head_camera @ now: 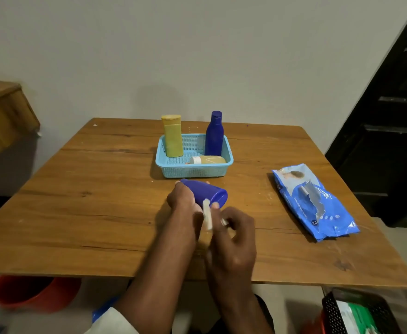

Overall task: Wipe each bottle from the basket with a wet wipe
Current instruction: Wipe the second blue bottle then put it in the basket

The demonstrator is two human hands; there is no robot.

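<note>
Partly our left hand point(182, 197) is hiding the tilted, glossy blue bottle point(207, 192), fingers curling round it; our blurred right hand point(233, 239) is pinching a white wipe point(207, 216) beside it.

dim indoor light, soft shadows, blurred hands, warped edges

Person, head view. Both forearms bare from wrist to the lower frame edge. Left hand point(182, 197) and right hand point(236, 233) bare: no gloves, rings, watch or bands visible. Fingers blurred; nails not readable. White sleeve cuff point(112, 320) shows just left of the left forearm, with a blue patch of fabric directly above that cuff. Dark clothing just right of the right forearm.
</note>
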